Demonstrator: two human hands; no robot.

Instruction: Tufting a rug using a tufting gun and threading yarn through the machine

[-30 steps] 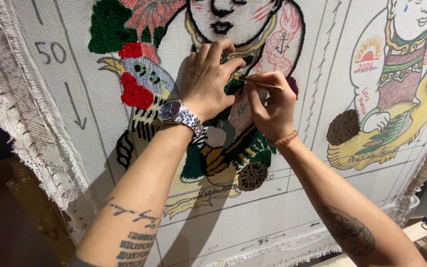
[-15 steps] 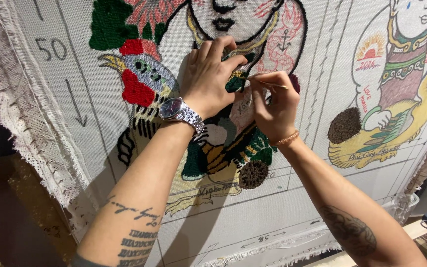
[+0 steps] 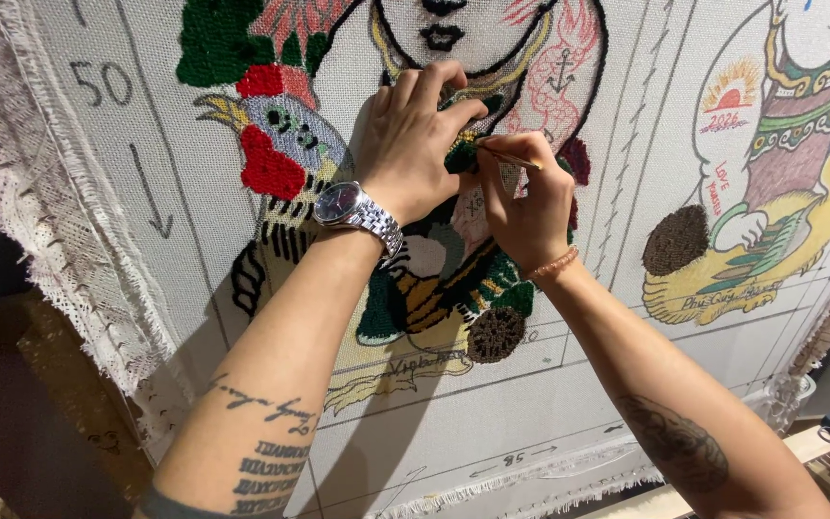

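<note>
Green tufted patch (image 3: 460, 159) on stretched canvas (image 3: 569, 404), mid-figure. Your left hand (image 3: 405, 144) presses curled, closed-together fingers beside patch. Your right hand (image 3: 521, 207) pinches thin gold tool (image 3: 509, 159), tip touching patch. Wristwatch (image 3: 353, 211) on left wrist.

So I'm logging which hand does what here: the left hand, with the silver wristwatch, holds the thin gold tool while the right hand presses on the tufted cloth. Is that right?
Not quite. In the head view the thin gold tool is in the right hand, the one with the beaded bracelet. The left hand, with the silver wristwatch, presses on the tufted cloth.
</note>
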